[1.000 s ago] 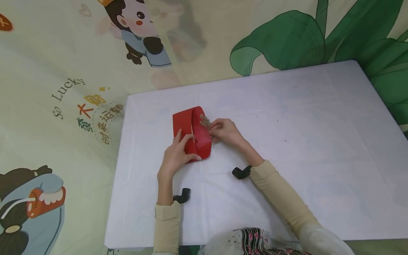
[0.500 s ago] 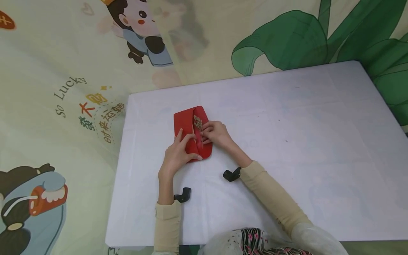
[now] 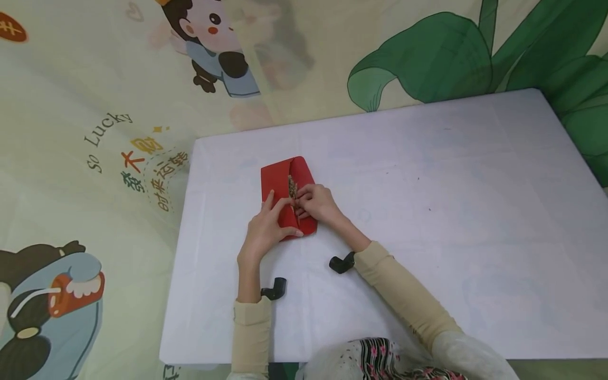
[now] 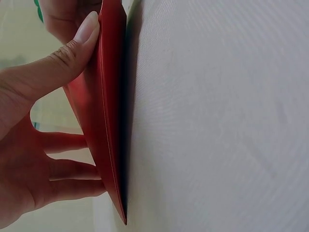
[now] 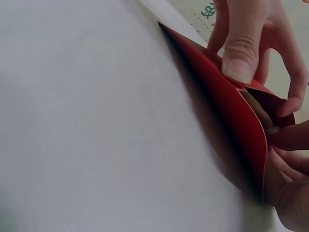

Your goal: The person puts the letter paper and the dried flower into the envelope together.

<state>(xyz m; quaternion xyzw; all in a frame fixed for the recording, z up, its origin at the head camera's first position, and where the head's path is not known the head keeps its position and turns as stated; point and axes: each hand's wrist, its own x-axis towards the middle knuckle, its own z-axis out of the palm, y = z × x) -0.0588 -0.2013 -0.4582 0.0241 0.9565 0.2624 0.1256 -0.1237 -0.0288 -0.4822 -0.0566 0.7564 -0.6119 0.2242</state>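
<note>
A red paper envelope (image 3: 274, 181) lies on the white table, its flap folded out to the right. My left hand (image 3: 263, 232) steadies it, thumb against the lower edge and index finger at the pocket's mouth. In the left wrist view, the other fingers rest on the envelope (image 4: 94, 108). With its fingertips my right hand (image 3: 320, 205) pinches a small sprig of dried flowers (image 3: 292, 184) at the mouth. Part of the sprig is hidden by the fingers and the pocket edge. The right wrist view shows the mouth of the envelope (image 5: 236, 128) gaping around the right fingertips.
The white-covered table (image 3: 427, 237) runs far to the right, with a few tiny dark specks on it. A printed cloth backdrop (image 3: 304, 63) stands behind and to the left. Black wrist mounts (image 3: 274, 288) sit on both forearms.
My right hand has moved left with the sprig, from the flap's outer edge to the pocket's mouth. Less of the sprig shows now. The left hand holds its place.
</note>
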